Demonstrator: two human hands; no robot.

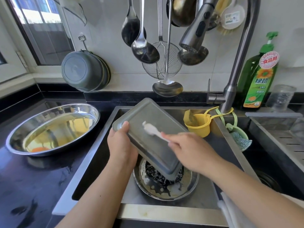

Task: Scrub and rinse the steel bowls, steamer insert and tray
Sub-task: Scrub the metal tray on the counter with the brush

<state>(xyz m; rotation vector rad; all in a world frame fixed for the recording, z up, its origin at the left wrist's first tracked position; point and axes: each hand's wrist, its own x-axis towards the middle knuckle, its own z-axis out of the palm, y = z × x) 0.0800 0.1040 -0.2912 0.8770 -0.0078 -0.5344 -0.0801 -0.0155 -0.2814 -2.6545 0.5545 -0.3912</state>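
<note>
Countertop [24, 186], black and glossy, at far left, carrying a wide steel bowl [53, 129], upright, with an orange patch showing low in its mirrored wall. Above on the wall, grey basins [84, 71] hung on a hook beside the window. Next rightward, sink [92, 162], with a second steel bowl [166, 183] on its floor, sudsy inside and holding a dark perforated steamer insert [158, 176]. Over that bowl, tray [151, 134], flipped underside up and tilted, far end high, near corner dipping onto the insert. Left hand [122, 145] gripping the tray's left edge, thumb on top, fingers hidden beneath. White brush [153, 130] pressed head-down on the tray's underside, blurred. Right hand [189, 148] curled round the brush handle. Overhead, ladles [143, 45] and a wire skimmer [162, 63] hanging from the wall, then a pull-down faucet [195, 32]. Beside the tray to the right, yellow cup [198, 123] hooked at the sink edge, then a green holder with a scouring pad [241, 139]. At far right, green detergent bottle [258, 78] beside a clear glass jar [280, 97] on the ledge.
</note>
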